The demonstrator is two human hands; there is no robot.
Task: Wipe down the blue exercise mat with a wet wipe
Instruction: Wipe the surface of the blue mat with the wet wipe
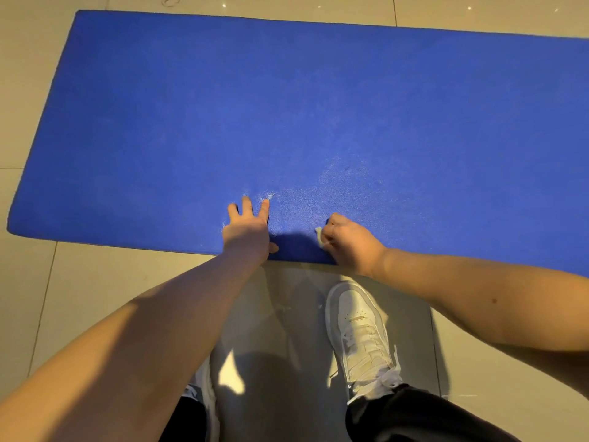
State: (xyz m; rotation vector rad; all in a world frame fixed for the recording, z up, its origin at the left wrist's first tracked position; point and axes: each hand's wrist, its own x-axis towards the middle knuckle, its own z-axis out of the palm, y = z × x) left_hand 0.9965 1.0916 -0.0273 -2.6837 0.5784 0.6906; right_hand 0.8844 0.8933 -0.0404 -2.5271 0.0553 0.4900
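A long blue exercise mat (287, 106) lies flat on the tiled floor and fills most of the view. My left hand (247, 229) presses on the mat near its front edge, fingers spread and straight. Just to its right, my right hand (349, 242) is curled around a small white wet wipe (319, 236), which it holds down on the mat by the front edge. Only a bit of the wipe shows past the fingers. A pale, shiny patch marks the mat surface just beyond both hands.
Beige floor tiles (95, 275) surround the mat. My white sneaker (360, 327) stands on the floor just in front of the mat's edge, below my right hand. Dark trouser legs show at the bottom of the view.
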